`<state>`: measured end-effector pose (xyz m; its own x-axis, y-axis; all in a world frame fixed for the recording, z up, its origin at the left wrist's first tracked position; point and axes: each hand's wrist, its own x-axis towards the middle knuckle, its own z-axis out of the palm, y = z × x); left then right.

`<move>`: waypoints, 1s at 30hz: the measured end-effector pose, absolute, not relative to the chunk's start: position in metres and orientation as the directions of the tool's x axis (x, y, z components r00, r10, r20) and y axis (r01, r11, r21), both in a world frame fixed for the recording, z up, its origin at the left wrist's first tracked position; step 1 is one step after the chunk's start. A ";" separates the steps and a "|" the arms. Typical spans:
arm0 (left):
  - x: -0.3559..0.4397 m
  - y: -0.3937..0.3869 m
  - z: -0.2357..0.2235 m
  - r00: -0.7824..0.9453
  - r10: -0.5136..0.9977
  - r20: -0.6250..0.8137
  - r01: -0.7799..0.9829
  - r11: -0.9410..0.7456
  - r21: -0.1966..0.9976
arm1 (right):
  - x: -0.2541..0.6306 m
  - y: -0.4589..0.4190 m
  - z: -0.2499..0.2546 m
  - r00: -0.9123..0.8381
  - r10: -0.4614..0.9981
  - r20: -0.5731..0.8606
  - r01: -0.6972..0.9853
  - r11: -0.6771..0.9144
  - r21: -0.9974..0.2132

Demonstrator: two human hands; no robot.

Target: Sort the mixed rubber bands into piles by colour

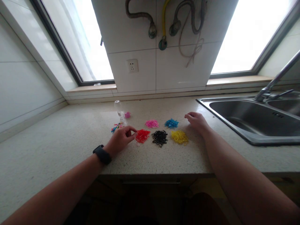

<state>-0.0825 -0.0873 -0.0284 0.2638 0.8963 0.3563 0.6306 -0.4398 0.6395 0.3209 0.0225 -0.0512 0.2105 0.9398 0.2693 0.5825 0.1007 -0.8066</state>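
Note:
Small elastic bands lie sorted by colour in loose piles on the counter. At the left edge of the red bands (142, 136), my left hand (123, 139) has its thumb and forefinger drawn close together; whether a band is between them I cannot make out. My right hand (196, 121) rests right of the blue bands (172, 123) and above the yellow bands (179, 137), fingers curled in and their tips partly hidden. Black bands (159, 137) and pink bands (152, 124) form the other piles. Mixed-colour bands (116, 127) sit behind my left hand, partly covered by it.
A clear plastic bottle (118, 108) and a pink cap (127, 115) are behind the mixed bands. To the right, a steel sink (234, 122) with a faucet (269, 89) is set into the speckled counter (70, 134). The tiled wall carries a socket (132, 66) and hoses.

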 end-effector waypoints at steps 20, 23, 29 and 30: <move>-0.092 -0.082 -0.041 0.344 0.870 0.353 0.769 -0.477 0.426 | 0.317 0.017 -0.047 0.159 0.940 0.301 0.655 0.128 -0.745; -0.092 -0.081 -0.040 0.338 0.869 0.362 0.765 -0.478 0.433 | 0.310 0.010 -0.042 0.122 0.926 0.357 0.703 0.173 -0.690; -0.092 -0.082 -0.039 0.307 0.872 0.382 0.757 -0.467 0.458 | 0.253 -0.041 -0.011 -0.025 0.819 0.574 0.679 0.435 -0.591; -0.092 -0.082 -0.038 0.303 0.871 0.386 0.755 -0.467 0.461 | 0.237 -0.054 -0.004 -0.117 0.812 0.572 0.662 0.493 -0.565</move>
